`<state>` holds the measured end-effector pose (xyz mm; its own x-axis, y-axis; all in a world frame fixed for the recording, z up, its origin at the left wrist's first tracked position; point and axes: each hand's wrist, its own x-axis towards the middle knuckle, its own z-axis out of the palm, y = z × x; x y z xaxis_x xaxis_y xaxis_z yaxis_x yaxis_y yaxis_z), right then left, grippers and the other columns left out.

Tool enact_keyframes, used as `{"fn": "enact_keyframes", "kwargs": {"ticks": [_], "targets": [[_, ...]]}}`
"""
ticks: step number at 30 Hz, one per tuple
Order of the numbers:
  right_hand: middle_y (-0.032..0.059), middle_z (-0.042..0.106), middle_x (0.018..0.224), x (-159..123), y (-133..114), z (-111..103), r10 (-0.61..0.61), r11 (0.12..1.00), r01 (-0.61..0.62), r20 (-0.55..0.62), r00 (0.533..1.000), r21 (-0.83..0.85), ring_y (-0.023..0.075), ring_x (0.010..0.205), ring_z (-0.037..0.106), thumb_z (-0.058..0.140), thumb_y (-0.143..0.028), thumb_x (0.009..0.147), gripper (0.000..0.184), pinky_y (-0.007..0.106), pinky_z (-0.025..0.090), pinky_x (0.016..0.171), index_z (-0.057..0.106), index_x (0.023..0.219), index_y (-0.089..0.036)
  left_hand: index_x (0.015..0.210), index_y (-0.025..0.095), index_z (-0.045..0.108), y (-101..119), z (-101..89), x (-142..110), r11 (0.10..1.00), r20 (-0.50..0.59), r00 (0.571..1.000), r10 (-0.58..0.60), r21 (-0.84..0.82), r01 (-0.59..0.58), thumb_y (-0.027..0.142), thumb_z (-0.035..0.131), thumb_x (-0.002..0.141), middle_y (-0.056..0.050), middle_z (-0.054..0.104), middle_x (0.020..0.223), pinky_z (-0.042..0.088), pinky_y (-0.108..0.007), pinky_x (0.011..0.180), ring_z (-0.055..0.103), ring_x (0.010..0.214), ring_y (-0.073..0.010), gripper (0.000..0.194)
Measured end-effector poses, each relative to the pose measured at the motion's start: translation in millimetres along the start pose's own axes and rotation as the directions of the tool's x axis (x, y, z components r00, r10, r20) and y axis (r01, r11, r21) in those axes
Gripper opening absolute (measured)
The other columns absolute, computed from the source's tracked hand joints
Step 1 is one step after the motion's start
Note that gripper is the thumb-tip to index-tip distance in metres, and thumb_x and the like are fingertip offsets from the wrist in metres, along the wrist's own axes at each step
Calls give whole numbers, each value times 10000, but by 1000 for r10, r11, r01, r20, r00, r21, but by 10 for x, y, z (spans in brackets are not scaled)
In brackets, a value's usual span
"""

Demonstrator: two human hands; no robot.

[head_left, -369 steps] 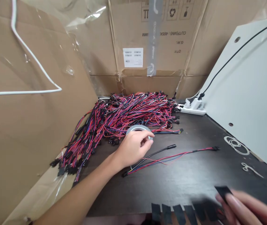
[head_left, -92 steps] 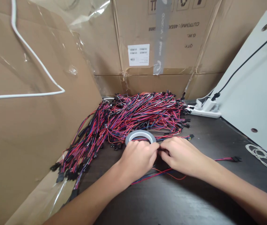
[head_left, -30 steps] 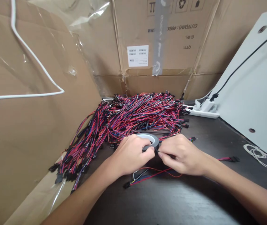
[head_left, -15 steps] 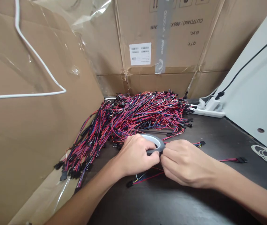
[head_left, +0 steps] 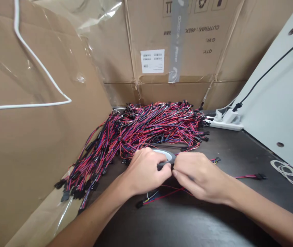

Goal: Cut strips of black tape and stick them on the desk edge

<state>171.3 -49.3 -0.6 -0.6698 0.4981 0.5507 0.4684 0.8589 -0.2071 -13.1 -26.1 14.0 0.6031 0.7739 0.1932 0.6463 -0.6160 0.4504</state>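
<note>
In the head view, my left hand [head_left: 146, 171] is closed on a roll of dark tape [head_left: 171, 156] with a pale inner core. Right beside it, my right hand [head_left: 201, 175] is closed at the roll's right edge, fingers pinched together. A wire harness [head_left: 162, 196] of red, blue, yellow and white wires runs into and under my right hand. Its black connector [head_left: 139, 204] lies to the lower left, and another black connector [head_left: 261, 176] on red wires shows beyond my right wrist. My right fingertips are hidden, so a tape end between them cannot be made out.
Behind my hands lies a large heap of red and blue wire harnesses [head_left: 159, 123]. Cardboard boxes [head_left: 192, 61] stand at the back and left. A white power strip [head_left: 223, 123] sits by a white panel [head_left: 277, 96] at right, near coiled pale cords [head_left: 288, 171].
My hands stay together at the tape roll, with my right fingers slightly shifted. The whole view has moved a little, so things appear slightly left.
</note>
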Motion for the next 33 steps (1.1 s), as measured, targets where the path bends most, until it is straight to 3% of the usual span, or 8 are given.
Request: {"fn": "enact_keyframes", "kwargs": {"ticks": [4, 8, 16, 33], "targets": [[3, 512, 573, 29, 42, 7, 185, 957, -173, -30, 982, 231, 111, 550, 433, 470, -198, 929, 350, 247, 329, 542, 527, 586, -158, 544, 160, 529, -3, -38, 9, 1000, 25, 999, -26, -11, 26, 257, 469, 794, 36, 431, 509, 223, -265, 556, 363, 506, -98, 275], [5, 515, 585, 35, 50, 2, 246, 931, -236, -2, 969, 278, 106, 549, 450, 487, -179, 914, 340, 236, 346, 540, 530, 577, -154, 543, 159, 488, 4, -55, 11, 999, 67, 997, -37, -33, 39, 253, 456, 821, 36, 425, 515, 213, -260, 553, 382, 525, -102, 296], [24, 496, 619, 2, -5, 100, 96, 995, -95, -95, 991, 16, 137, 601, 401, 410, -96, 906, 334, 279, 321, 573, 507, 593, -162, 505, 160, 432, 14, -50, 32, 996, 59, 996, -60, -64, 64, 224, 474, 790, 45, 351, 511, 224, -261, 552, 336, 523, -101, 295], [48, 491, 710, -46, -24, 81, -119, 986, 125, 58, 991, -114, 160, 673, 368, 343, -63, 970, 361, 313, 307, 614, 520, 666, -141, 464, 145, 394, -29, 4, 22, 998, 30, 999, -20, -65, 22, 198, 498, 713, 57, 288, 499, 192, -268, 526, 245, 525, -91, 275]]}}
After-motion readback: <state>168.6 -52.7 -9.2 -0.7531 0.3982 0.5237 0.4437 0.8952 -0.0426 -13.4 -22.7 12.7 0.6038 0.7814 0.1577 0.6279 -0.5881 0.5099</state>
